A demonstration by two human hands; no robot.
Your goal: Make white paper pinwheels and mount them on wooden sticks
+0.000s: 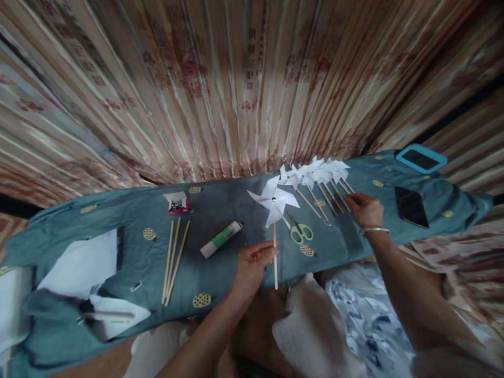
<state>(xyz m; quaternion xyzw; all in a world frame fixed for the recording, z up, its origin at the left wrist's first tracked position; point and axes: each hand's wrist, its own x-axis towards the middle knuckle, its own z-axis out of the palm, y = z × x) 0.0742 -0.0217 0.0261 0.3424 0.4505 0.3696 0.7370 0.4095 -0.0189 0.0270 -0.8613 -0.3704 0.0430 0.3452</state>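
My left hand (252,262) is closed on the wooden stick of a white paper pinwheel (274,202), which it holds upright over the teal cloth (220,210). My right hand (365,209) rests further right, its fingers curled against the stick ends of a row of several finished pinwheels (318,172) lying on the cloth. Whether that hand grips a stick is not clear. Green-handled scissors (301,232) lie between my two hands.
A glue stick (221,239), three loose wooden sticks (175,260) and a small red box of pins (177,203) lie to the left. White paper sheets (81,265) sit at the far left. A dark phone (411,206) and a blue-cased phone (421,158) lie at the right.
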